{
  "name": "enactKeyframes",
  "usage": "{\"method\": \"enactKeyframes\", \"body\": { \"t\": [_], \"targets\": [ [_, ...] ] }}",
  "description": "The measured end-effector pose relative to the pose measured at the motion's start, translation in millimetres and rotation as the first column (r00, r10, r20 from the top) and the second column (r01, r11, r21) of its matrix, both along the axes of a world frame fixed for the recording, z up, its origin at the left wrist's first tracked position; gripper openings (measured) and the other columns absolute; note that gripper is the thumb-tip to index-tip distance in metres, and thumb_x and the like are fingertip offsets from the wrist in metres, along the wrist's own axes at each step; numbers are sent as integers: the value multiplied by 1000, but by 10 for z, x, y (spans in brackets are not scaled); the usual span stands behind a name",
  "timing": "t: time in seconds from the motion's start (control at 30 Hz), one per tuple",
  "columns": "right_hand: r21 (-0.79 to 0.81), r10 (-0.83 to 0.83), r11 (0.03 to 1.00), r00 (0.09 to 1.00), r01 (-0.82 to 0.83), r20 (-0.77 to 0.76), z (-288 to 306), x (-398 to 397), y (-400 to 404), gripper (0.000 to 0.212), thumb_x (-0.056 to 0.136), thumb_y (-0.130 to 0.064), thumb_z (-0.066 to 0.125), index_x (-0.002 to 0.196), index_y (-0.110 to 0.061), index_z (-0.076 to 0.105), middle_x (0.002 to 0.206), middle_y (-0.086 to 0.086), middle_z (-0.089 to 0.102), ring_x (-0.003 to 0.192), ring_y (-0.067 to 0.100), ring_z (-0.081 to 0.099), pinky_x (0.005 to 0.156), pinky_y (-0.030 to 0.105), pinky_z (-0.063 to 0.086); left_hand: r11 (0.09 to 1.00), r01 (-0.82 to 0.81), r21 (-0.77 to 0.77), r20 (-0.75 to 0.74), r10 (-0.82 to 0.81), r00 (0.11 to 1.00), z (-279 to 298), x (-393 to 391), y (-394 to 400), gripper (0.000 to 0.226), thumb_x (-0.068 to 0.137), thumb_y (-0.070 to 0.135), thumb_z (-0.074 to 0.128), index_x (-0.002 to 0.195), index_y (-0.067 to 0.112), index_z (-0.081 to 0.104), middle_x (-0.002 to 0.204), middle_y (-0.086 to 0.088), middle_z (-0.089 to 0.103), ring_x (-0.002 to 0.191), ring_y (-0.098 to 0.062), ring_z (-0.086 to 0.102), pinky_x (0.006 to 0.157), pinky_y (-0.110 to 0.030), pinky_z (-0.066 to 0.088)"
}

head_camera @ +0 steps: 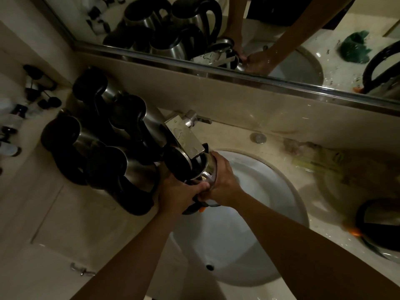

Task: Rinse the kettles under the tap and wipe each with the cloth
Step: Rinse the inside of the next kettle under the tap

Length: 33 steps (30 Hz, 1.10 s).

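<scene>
A steel kettle [205,173] with a black handle is held over the white sink [281,191], its open mouth right under the chrome tap's spout [186,137]. My left hand [179,193] grips its black handle from the left. My right hand [223,182] wraps round the steel body from the right. I cannot make out running water in the dim light. A green cloth [355,47] shows only in the mirror, lying on the counter to the right.
Several steel kettles [108,144] with black lids stand crowded on the counter left of the tap. Another kettle [381,224] sits at the right edge. Small bottles [19,118] line the far left. The mirror [281,40] runs along the back wall.
</scene>
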State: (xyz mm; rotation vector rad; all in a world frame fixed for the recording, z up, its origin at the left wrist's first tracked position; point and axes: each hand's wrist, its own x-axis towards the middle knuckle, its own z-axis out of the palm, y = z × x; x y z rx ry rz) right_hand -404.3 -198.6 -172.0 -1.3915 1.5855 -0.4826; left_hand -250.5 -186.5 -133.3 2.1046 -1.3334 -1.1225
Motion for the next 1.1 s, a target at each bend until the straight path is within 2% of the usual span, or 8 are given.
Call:
{"method": "enactKeyframes", "body": {
  "t": [0.2, 0.3, 0.5, 0.67, 0.83, 0.97, 1.1],
  "targets": [
    [14, -10, 1000, 1000, 9, 15, -14, 4, 4, 136, 37, -50, 89, 155, -35, 24, 152, -2, 37, 140, 25, 41, 112, 54, 48, 999, -19, 28, 50, 17, 999, 78, -32, -7, 81, 60, 45, 95, 130, 21, 63, 118, 9, 66, 116, -11, 59, 87, -22, 37],
    [29, -5, 1000, 1000, 4, 14, -12, 0, 1, 138, 35, -50, 89, 155, -36, 22, 153, -2, 36, 140, 25, 41, 112, 54, 49, 1000, -26, 18, 61, 25, 998, 100, -56, -1, 85, 61, 45, 94, 134, 19, 59, 127, 2, 66, 124, -19, 58, 89, -22, 36],
    [37, 5, 999, 1000, -6, 18, -10, -4, -16, 141, 36, -46, 92, 157, -34, 21, 155, -2, 34, 143, 26, 39, 115, 54, 46, 999, -44, 17, 2, 44, 999, 148, -79, 15, 89, 64, 34, 95, 140, 17, 53, 133, 0, 62, 130, -20, 53, 91, -21, 32],
    [36, -2, 999, 1000, 2, 12, -11, -7, -10, 141, 34, -54, 88, 157, -36, 20, 156, -1, 34, 143, 26, 39, 114, 54, 47, 999, -43, -17, 22, 44, 999, 141, -77, 16, 95, 59, 38, 97, 141, 18, 52, 134, 0, 61, 130, -20, 54, 92, -21, 34],
    [18, 2, 1000, 1000, -2, 10, -17, -14, -12, 138, 38, -46, 93, 157, -33, 23, 155, 0, 36, 141, 26, 41, 113, 54, 48, 998, -40, -39, 18, 41, 999, 118, -71, 28, 94, 59, 40, 97, 139, 18, 53, 131, 2, 62, 124, -12, 54, 92, -21, 35],
    [3, 7, 1000, 1000, -7, 1, -16, -18, -19, 138, 40, -44, 94, 156, -34, 22, 155, -1, 35, 140, 25, 42, 112, 53, 49, 999, -38, -37, -16, 37, 999, 95, -74, 18, 98, 60, 34, 97, 144, 17, 49, 139, -2, 59, 134, -20, 51, 96, -20, 33],
    [-13, 1, 1000, 1000, -1, -5, -8, -19, -24, 139, 39, -46, 92, 158, -31, 22, 156, 1, 35, 141, 25, 40, 114, 52, 47, 998, -44, -39, 10, 45, 999, 15, -56, -16, 94, 59, 42, 97, 140, 20, 54, 128, 8, 60, 125, -8, 51, 96, -17, 32]
  ]
}}
